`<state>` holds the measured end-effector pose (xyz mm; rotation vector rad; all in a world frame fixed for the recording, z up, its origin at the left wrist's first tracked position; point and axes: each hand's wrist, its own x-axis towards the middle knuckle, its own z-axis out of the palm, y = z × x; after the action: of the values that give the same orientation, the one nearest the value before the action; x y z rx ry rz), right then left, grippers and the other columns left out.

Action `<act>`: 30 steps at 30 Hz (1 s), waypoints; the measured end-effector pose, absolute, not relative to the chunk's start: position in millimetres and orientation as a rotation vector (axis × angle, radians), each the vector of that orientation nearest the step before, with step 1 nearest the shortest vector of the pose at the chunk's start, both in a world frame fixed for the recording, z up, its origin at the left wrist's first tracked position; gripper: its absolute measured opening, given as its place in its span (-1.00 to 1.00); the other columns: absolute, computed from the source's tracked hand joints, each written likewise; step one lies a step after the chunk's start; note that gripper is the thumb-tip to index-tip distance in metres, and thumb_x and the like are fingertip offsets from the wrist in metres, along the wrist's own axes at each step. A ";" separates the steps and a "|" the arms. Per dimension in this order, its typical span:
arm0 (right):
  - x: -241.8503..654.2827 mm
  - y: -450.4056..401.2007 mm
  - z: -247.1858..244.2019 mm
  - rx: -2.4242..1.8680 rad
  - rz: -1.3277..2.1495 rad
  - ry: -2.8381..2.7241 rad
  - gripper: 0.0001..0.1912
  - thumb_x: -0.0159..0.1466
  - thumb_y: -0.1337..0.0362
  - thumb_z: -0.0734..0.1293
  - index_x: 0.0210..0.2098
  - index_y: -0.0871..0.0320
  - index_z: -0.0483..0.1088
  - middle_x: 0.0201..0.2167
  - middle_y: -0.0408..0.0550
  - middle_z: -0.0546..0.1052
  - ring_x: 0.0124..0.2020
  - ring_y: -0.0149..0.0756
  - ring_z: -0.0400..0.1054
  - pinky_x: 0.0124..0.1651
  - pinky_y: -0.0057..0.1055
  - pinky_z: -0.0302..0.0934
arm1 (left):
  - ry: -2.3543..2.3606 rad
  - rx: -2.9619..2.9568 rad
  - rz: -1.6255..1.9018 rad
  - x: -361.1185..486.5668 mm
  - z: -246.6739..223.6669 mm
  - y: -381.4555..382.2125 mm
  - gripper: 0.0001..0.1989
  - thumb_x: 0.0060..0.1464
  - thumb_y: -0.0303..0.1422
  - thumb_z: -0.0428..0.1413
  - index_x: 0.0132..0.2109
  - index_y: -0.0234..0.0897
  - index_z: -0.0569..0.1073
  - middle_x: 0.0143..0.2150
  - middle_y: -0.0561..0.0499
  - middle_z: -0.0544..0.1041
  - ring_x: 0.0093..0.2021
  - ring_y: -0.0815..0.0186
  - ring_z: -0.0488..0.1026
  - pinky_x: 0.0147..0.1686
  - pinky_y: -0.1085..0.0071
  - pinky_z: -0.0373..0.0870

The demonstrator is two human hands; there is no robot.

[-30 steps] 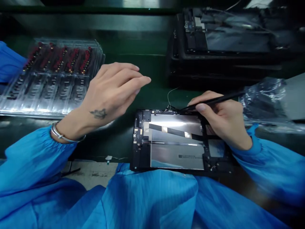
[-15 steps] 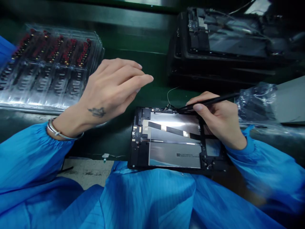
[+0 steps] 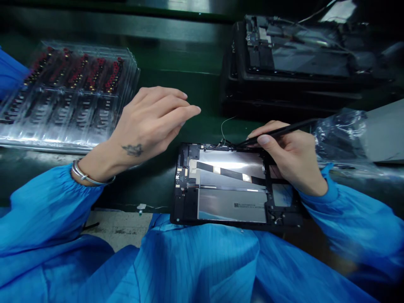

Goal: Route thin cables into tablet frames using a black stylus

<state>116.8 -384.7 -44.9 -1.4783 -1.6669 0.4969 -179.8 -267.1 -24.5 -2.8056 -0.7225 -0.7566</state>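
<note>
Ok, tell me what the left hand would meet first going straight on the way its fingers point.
The left hand would probably meet the black, layered, box-like stack at the upper right; the hand's height is unclear, so it might pass over.

Dim light leaves the stacked flat black devices (image 3: 284, 84) in shadow; white glare streaks the open silver-backed black tablet (image 3: 232, 200), the ribbed clear plastic trays (image 3: 66, 132) and the crinkled transparent plastic bag (image 3: 341, 132). The right blue fabric sleeve (image 3: 356, 223) blurs downward; the outer edges look soft and stretched.
</note>
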 end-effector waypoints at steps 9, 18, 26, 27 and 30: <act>118.1 -384.4 -48.1 -1.478 0.406 -1.757 -0.74 0.45 0.09 0.35 -0.20 0.10 0.60 -0.24 -0.07 0.61 -0.26 -0.30 0.49 -0.28 -0.40 0.29 | -0.653 -2.812 -0.787 -179.7 -25.4 -266.9 -0.68 0.45 -0.38 -0.11 0.13 -0.01 0.47 0.07 0.07 0.62 0.24 0.14 0.53 0.12 0.08 0.50; 119.0 -383.9 -46.6 -1.431 0.357 -1.819 -0.78 0.46 0.12 0.34 -0.19 0.10 0.57 -0.26 -0.06 0.60 -0.29 -0.32 0.48 -0.30 -0.40 0.28 | -0.482 -2.800 -0.909 -182.7 -34.4 -256.2 -0.70 0.40 -0.42 -0.03 0.14 -0.05 0.47 0.01 0.03 0.61 0.15 0.10 0.58 0.04 0.10 0.53; 118.1 -385.0 -46.6 -1.405 0.351 -1.825 -0.83 0.47 0.25 0.34 -0.18 0.17 0.55 -0.26 -0.07 0.59 -0.28 -0.41 0.47 -0.29 -0.46 0.26 | -0.354 -2.694 -0.938 -181.7 -32.5 -258.5 -0.74 0.36 -0.51 0.02 0.11 -0.21 0.46 -0.06 -0.04 0.65 0.08 0.08 0.63 -0.05 0.16 0.57; 117.9 -385.1 -46.6 -1.401 0.354 -1.819 -0.83 0.47 0.25 0.34 -0.18 0.17 0.56 -0.26 -0.06 0.58 -0.28 -0.41 0.47 -0.29 -0.46 0.26 | -0.354 -2.699 -0.933 -181.8 -32.5 -258.7 -0.73 0.36 -0.51 0.02 0.12 -0.21 0.46 -0.06 -0.04 0.65 0.08 0.07 0.63 -0.05 0.16 0.57; 117.2 -385.4 -46.0 -1.399 0.355 -1.805 -0.85 0.47 0.28 0.34 -0.19 0.17 0.55 -0.27 -0.06 0.59 -0.28 -0.40 0.48 -0.29 -0.46 0.28 | -0.382 -2.749 -0.943 -182.8 -33.5 -258.0 -0.71 0.37 -0.49 0.01 0.14 -0.14 0.45 -0.04 0.00 0.64 0.12 0.08 0.61 -0.01 0.14 0.56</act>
<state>117.2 -385.4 -46.0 -1.3988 -1.8048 0.3555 -182.8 -258.0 -33.5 -2.7489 -0.3822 -0.9426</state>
